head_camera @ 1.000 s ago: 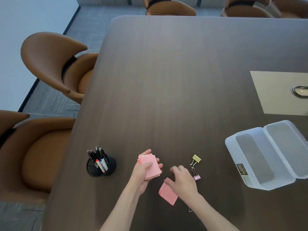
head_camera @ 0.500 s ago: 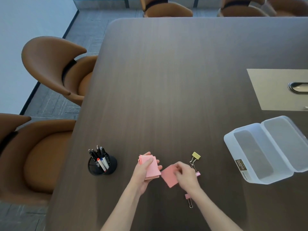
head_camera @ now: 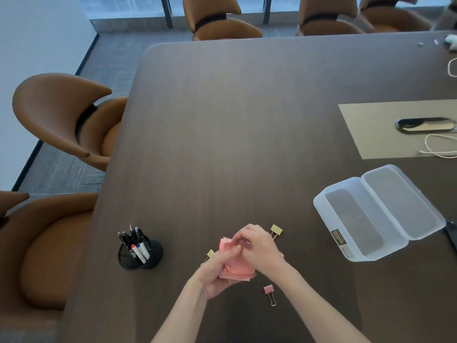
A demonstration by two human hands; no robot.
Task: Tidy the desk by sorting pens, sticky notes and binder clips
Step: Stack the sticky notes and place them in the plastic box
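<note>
A stack of pink sticky notes (head_camera: 237, 269) rests in my left hand (head_camera: 217, 271), whose thumb presses on top. My right hand (head_camera: 257, 248) lies over the stack's upper edge, fingers closed on the notes. A yellow binder clip (head_camera: 276, 229) lies on the table just right of my right hand. Another yellow clip (head_camera: 210, 254) peeks out left of my left hand. A pink binder clip (head_camera: 269, 290) lies below the stack. The black mesh cup (head_camera: 148, 256) to the left holds several pens (head_camera: 134, 243).
An open translucent plastic box (head_camera: 351, 243) with its lid flipped back stands at the right. A beige mat (head_camera: 385, 134) with a cable port and a white cord (head_camera: 437, 149) lies behind it. Brown chairs (head_camera: 64, 115) line the table's left and far edges.
My right hand carried the loose pink note from the table up onto the stack in my left hand. Both hands now meet over the stack. The camera tilted up.
</note>
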